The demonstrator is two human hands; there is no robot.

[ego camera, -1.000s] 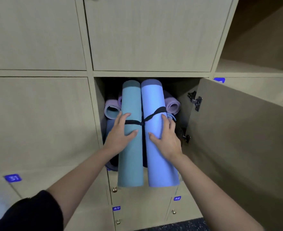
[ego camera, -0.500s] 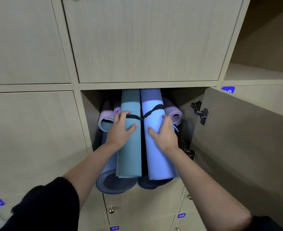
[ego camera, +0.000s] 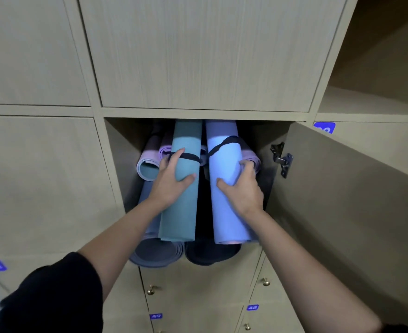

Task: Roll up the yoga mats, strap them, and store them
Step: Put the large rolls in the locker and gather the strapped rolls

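The rolled teal foam mat is gripped by the left hand, the light-blue foam roll by the right hand, both pointed lengthwise into the open wooden locker at centre frame.

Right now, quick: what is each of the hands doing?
Left hand: closed around the teal mat.
Right hand: closed around the light blue mat.

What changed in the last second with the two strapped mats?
Both hands pushed the teal mat and blue mat deeper into the locker; the right hand now curls round the blue mat's side. The left hand still holds the teal mat; strap on, door open.
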